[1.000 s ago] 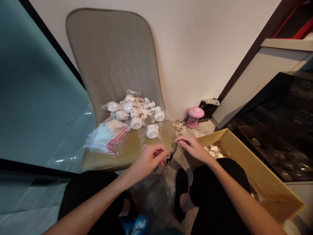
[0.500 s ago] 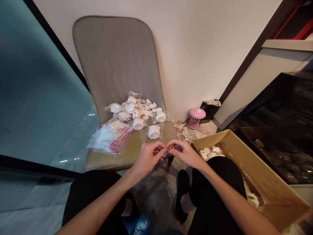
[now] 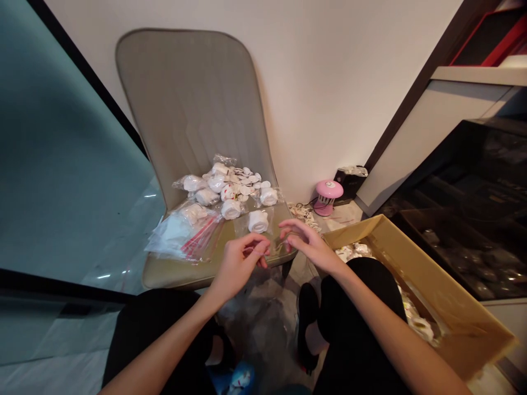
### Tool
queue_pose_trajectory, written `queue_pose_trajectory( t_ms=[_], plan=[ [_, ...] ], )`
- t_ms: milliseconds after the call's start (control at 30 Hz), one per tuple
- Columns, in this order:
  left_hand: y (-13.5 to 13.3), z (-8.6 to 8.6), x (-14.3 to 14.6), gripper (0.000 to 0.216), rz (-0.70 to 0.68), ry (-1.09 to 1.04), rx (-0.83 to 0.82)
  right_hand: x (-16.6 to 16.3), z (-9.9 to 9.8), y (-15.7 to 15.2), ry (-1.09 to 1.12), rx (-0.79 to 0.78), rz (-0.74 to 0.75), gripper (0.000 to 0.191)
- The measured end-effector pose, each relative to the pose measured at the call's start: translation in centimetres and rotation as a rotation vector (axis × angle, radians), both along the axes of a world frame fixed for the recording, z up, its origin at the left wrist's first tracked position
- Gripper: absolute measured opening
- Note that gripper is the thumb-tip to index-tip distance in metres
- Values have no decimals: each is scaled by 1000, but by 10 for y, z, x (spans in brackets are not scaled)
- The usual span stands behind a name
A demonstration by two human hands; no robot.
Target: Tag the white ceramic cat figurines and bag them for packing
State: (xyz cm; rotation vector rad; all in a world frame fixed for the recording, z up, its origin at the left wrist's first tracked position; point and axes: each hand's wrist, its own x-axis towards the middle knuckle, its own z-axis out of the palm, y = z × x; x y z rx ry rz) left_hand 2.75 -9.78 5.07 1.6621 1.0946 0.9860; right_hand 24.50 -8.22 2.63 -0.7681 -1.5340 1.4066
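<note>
My left hand [image 3: 244, 258] is in front of the chair's front edge, its fingers curled and pressed to the thumb. Whatever may be in that pinch is too small to make out. To its right, my right hand [image 3: 307, 244] is apart from it, with loosely bent fingers spread from the thumb and nothing plainly held. Just beyond both hands, a white rounded piece [image 3: 258, 221] lies on a clear bag on the chair seat. Behind it are more bagged white pieces [image 3: 231, 209], one figure with red marks [image 3: 228, 192], and several white discs [image 3: 246, 178].
A grey-green chair [image 3: 189, 93] stands against the wall. Flat clear bags with red strips [image 3: 201, 240] lie on its seat. At right is an open cardboard box [image 3: 465, 307] of wrapped white pieces. A pink lamp-like device [image 3: 329, 190] and white cords [image 3: 303, 213] are on the floor.
My hands were pinched together at the fingertips and have moved apart. My right hand has opened; my left has shifted slightly left with fingers still closed.
</note>
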Motion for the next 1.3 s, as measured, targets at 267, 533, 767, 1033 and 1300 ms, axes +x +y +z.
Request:
queue_pose_trajectory(
  t_ms=[267,533,767,1033,1300],
  plan=[
    [-1,-1,3,22,-12,-36,-52,-16,0,-9,-158,238,-92,32],
    [-2,-8,5,23,-59,18,-48,-13,-2,-9,-258,480,-171,17],
    [-3,-8,7,23,-47,55,-41,-11,-1,-9,-315,430,-193,18],
    [13,-1,-13,32,106,-9,-15,5,-11,3,-262,275,-411,21],
    [10,2,-13,23,284,170,221,0,-18,8,9,-51,-334,25]
  ],
)
